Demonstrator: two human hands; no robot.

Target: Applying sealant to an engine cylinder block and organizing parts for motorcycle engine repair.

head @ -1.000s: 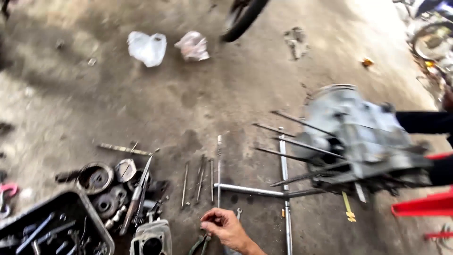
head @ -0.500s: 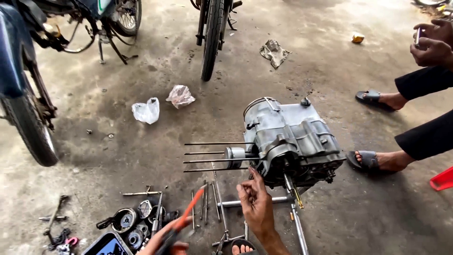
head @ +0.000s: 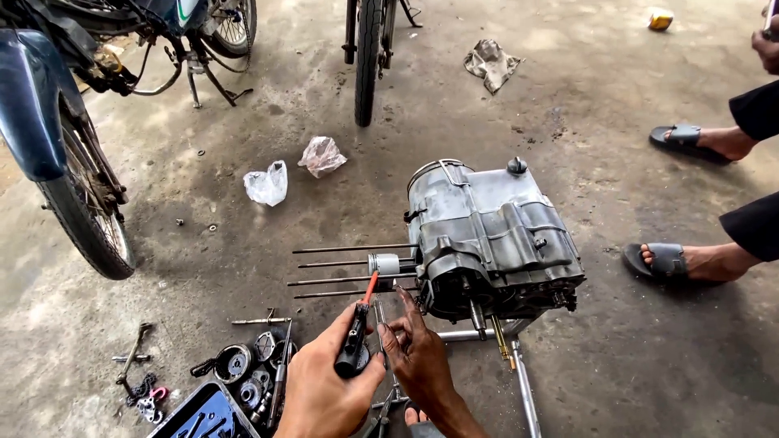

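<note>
Nearest the camera, the left hand (head: 324, 389) is clenched around a black-handled tool with an orange tip (head: 357, 332), its tip aimed at the piston (head: 384, 264) between the long studs. Just beside it, the right hand (head: 418, 357) is released, fingers spread, touching nothing clearly. Beyond stands the grey engine block (head: 495, 235) on a metal stand (head: 519, 365). Loose parts (head: 243, 369) lie to the left on the floor. Farther off lie two crumpled clear plastic bags (head: 268, 185), then a grey rag (head: 491, 63) and a small yellow box (head: 660, 18).
</note>
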